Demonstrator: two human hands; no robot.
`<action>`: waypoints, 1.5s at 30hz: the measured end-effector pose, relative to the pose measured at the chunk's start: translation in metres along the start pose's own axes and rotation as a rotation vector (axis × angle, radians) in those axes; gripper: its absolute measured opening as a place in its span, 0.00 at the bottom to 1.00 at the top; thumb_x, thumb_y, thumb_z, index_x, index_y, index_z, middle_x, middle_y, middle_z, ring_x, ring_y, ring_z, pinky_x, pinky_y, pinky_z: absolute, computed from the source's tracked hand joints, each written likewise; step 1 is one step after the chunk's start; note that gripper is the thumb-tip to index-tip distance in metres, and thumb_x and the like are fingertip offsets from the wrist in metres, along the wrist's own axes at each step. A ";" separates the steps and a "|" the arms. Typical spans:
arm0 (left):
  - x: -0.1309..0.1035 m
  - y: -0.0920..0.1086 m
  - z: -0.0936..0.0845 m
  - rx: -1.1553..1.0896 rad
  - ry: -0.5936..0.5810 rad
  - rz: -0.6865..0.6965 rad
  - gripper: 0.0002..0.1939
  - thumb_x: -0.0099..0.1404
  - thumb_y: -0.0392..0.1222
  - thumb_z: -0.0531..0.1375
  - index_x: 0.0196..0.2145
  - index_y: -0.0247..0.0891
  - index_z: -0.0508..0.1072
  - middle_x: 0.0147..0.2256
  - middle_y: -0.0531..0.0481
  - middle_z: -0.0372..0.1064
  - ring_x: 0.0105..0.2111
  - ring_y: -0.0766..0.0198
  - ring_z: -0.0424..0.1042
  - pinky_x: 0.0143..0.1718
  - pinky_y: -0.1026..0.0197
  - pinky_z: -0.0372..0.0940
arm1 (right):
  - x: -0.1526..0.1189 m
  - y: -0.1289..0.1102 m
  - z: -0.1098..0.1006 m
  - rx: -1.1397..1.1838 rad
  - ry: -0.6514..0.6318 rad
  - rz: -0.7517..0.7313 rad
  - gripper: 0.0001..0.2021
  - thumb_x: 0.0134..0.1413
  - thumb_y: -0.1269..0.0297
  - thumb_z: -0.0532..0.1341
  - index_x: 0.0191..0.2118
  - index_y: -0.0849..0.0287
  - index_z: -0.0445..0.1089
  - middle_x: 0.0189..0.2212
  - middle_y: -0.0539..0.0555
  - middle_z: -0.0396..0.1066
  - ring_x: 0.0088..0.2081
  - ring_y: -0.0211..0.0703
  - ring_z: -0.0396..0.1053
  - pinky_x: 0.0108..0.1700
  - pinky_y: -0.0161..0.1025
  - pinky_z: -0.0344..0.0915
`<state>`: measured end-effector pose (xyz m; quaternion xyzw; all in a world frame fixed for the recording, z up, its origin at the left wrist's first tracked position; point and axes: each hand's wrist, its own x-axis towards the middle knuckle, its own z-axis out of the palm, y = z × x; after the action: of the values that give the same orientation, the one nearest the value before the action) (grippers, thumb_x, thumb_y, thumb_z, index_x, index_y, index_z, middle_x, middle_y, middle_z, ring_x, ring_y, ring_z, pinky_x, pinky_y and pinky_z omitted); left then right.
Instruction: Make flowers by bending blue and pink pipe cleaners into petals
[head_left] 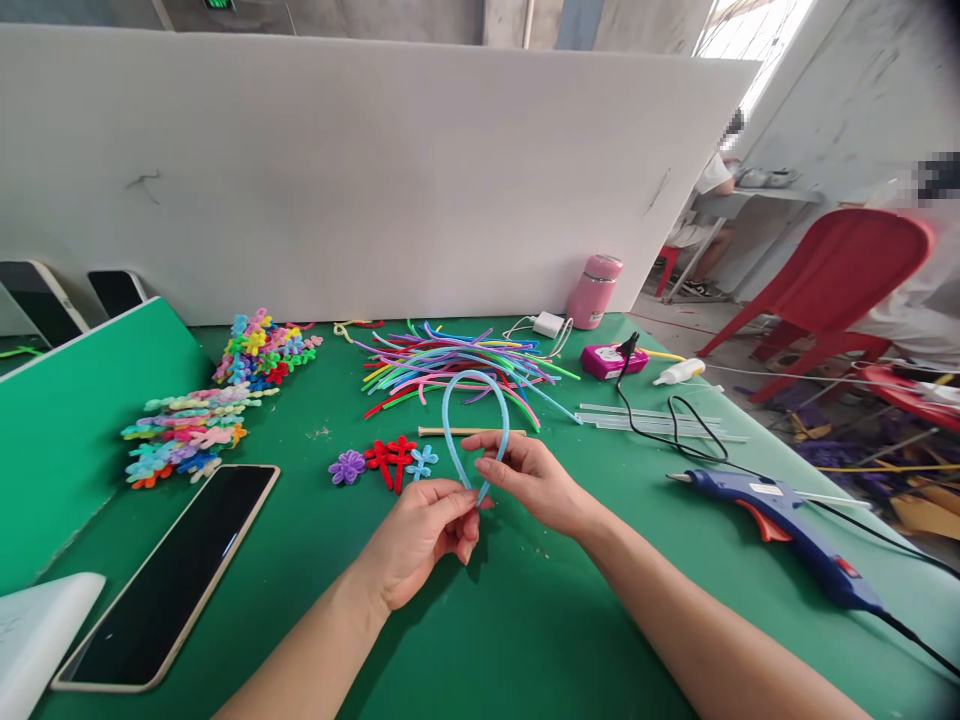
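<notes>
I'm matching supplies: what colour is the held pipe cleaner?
The pipe cleaner is light blue, clearest in the head view.

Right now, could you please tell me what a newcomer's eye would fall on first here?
Probably the light-blue pipe cleaner, bent into a loop and held by the left hand and right hand near the picture's middle. Just beyond it spreads a multicoloured heap of pipe cleaners. On the right lies a blue glue gun.

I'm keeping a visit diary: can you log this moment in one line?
left hand: pinching blue pipe cleaner | right hand: holding it too | shape: loop
</notes>
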<state>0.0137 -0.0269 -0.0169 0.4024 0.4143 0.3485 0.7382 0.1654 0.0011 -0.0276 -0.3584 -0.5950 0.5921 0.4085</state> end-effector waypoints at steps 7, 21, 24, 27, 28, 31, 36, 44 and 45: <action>0.001 -0.001 0.000 0.022 0.025 0.018 0.13 0.55 0.41 0.57 0.17 0.33 0.65 0.16 0.54 0.60 0.17 0.72 0.59 0.19 0.66 0.53 | 0.001 0.000 0.001 0.021 -0.009 0.018 0.14 0.49 0.63 0.57 0.43 0.61 0.63 0.24 0.46 0.59 0.23 0.31 0.61 0.29 0.34 0.63; 0.001 -0.007 0.005 0.219 0.136 0.103 0.12 0.58 0.44 0.54 0.22 0.34 0.64 0.16 0.58 0.53 0.17 0.73 0.52 0.19 0.67 0.48 | 0.007 -0.002 0.003 -0.011 0.234 -0.054 0.14 0.45 0.60 0.60 0.39 0.60 0.66 0.23 0.46 0.59 0.24 0.32 0.55 0.26 0.32 0.53; 0.000 -0.009 0.007 0.288 0.123 0.098 0.12 0.58 0.45 0.53 0.22 0.34 0.64 0.16 0.58 0.53 0.17 0.72 0.52 0.19 0.67 0.48 | 0.014 -0.009 -0.001 0.060 0.394 -0.136 0.15 0.42 0.61 0.61 0.39 0.59 0.66 0.22 0.45 0.58 0.23 0.31 0.55 0.26 0.32 0.53; -0.001 -0.010 0.009 0.339 0.117 0.078 0.13 0.58 0.46 0.53 0.22 0.35 0.64 0.17 0.58 0.53 0.17 0.72 0.52 0.19 0.67 0.48 | 0.024 -0.018 -0.007 0.114 0.512 -0.198 0.15 0.40 0.62 0.62 0.38 0.59 0.66 0.25 0.46 0.62 0.26 0.32 0.58 0.30 0.32 0.56; -0.001 -0.010 0.010 0.352 0.114 0.073 0.13 0.58 0.46 0.52 0.22 0.35 0.63 0.17 0.58 0.53 0.17 0.72 0.52 0.19 0.67 0.48 | 0.027 -0.020 -0.009 0.124 0.549 -0.211 0.15 0.40 0.62 0.63 0.38 0.60 0.67 0.25 0.47 0.63 0.27 0.32 0.59 0.30 0.32 0.57; -0.002 -0.009 0.011 0.384 0.100 0.064 0.13 0.58 0.47 0.52 0.22 0.35 0.63 0.16 0.59 0.52 0.17 0.72 0.51 0.19 0.67 0.48 | 0.034 -0.024 -0.012 0.139 0.638 -0.232 0.15 0.38 0.63 0.63 0.36 0.60 0.68 0.24 0.46 0.64 0.27 0.32 0.60 0.30 0.32 0.57; -0.004 -0.008 0.011 0.402 0.096 0.070 0.13 0.59 0.47 0.52 0.22 0.35 0.63 0.16 0.59 0.52 0.17 0.72 0.51 0.19 0.67 0.48 | 0.039 -0.024 -0.017 0.278 0.682 -0.231 0.16 0.35 0.65 0.66 0.35 0.60 0.68 0.21 0.45 0.65 0.25 0.30 0.61 0.27 0.30 0.57; -0.003 -0.010 0.008 0.401 0.081 0.196 0.14 0.58 0.49 0.52 0.22 0.36 0.62 0.16 0.59 0.51 0.17 0.72 0.49 0.18 0.66 0.46 | 0.048 -0.029 -0.024 0.667 0.758 0.015 0.18 0.26 0.70 0.69 0.31 0.58 0.68 0.19 0.42 0.67 0.18 0.27 0.59 0.18 0.26 0.54; -0.003 -0.010 0.008 0.420 0.085 0.206 0.14 0.58 0.48 0.52 0.22 0.37 0.62 0.16 0.59 0.49 0.17 0.72 0.48 0.18 0.66 0.45 | 0.050 -0.029 -0.024 0.685 0.761 0.022 0.17 0.26 0.71 0.69 0.30 0.58 0.68 0.18 0.42 0.67 0.17 0.27 0.59 0.17 0.26 0.54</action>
<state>0.0213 -0.0364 -0.0217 0.5724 0.4651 0.3448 0.5806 0.1682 0.0549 0.0033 -0.4004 -0.1724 0.5849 0.6840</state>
